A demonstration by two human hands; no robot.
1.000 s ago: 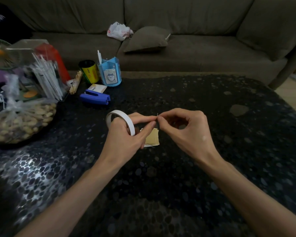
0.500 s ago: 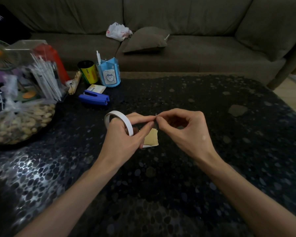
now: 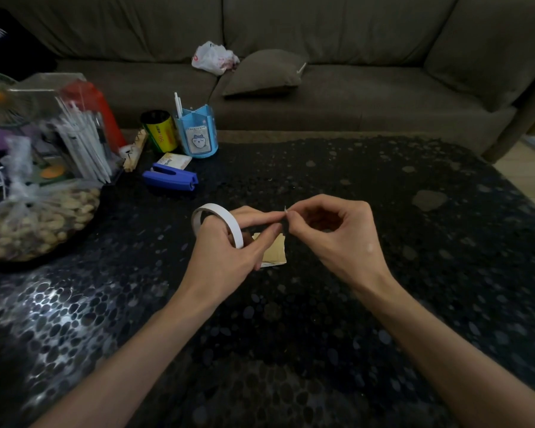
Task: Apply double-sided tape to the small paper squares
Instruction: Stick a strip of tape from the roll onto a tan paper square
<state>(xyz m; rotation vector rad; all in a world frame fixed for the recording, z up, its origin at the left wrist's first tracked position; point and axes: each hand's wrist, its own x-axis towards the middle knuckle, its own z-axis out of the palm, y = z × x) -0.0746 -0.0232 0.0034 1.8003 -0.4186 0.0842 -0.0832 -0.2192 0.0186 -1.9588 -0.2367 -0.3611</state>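
left hand [image 3: 226, 245]: fingers passed through the tape roll [image 3: 220, 220], so the white ring sat tilted over the knuckles; thumb and forefinger stretched right, tips closed on a white tip [image 3: 285, 209]
right hand [image 3: 337, 236]: thumb and forefinger pinched the same white tip from the other side – remaining fingers curled loosely into the palm
white tip: tiny sliver poking up above the meeting fingertips; could not tell whether it was joined to the roll
paper square [image 3: 274, 251]: tan, lay flat near the middle of the tabletop [image 3: 383, 273], partly hidden by the left fingertips, just below the pinch
hands: both raised over the middle of the tabletop, fingertips touching
far-left corner: blue stapler [image 3: 170, 179], blue pen holder [image 3: 196, 134] and yellow can [image 3: 159, 131] – well apart from the hands
left edge: clear bag of nuts [image 3: 34, 220]
beyond the far edge: sofa [image 3: 352, 97] with a cushion [image 3: 263, 72]
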